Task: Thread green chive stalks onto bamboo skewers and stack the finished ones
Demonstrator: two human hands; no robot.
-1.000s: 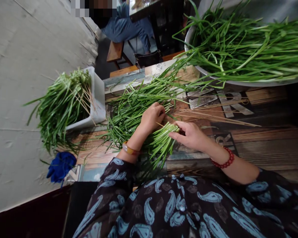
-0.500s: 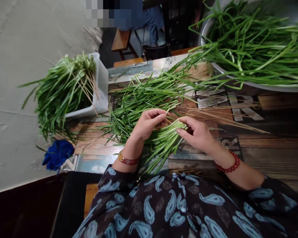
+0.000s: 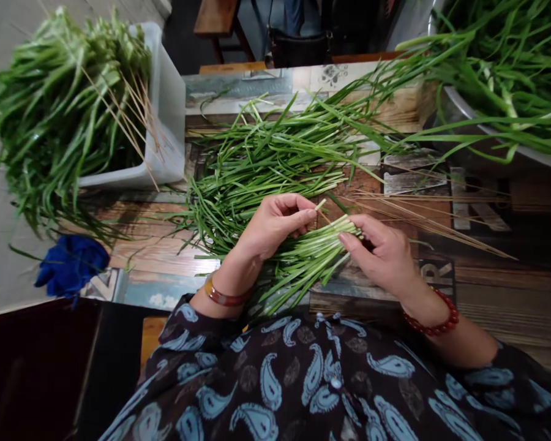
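My left hand (image 3: 284, 220) is closed in a pinch, and the pale end of a single chive stalk (image 3: 320, 205) pokes out past its fingertips. My right hand (image 3: 381, 254) grips a bunch of garlic chives (image 3: 314, 248) near the pale cut ends, thumb on the near side. The bunch's green leaves fan down toward my body. Between my hands shows a short length of thin wooden skewer (image 3: 324, 215); the rest of it is hidden by the chives and fingers. A loose heap of chives (image 3: 266, 159) lies just beyond my left hand.
Several bare skewers (image 3: 441, 220) lie to the right. At the left, a white plastic tub (image 3: 169, 122) overflows with chives and skewers, with a blue glove (image 3: 73, 263) nearby. A large metal basin (image 3: 468, 110) of chives stands far right. A bench (image 3: 215, 17) is beyond the table.
My view has shifted closer and lower, so the tub and basin sit farther out to the sides. Both hands keep nearly the same pose, still holding the chives.
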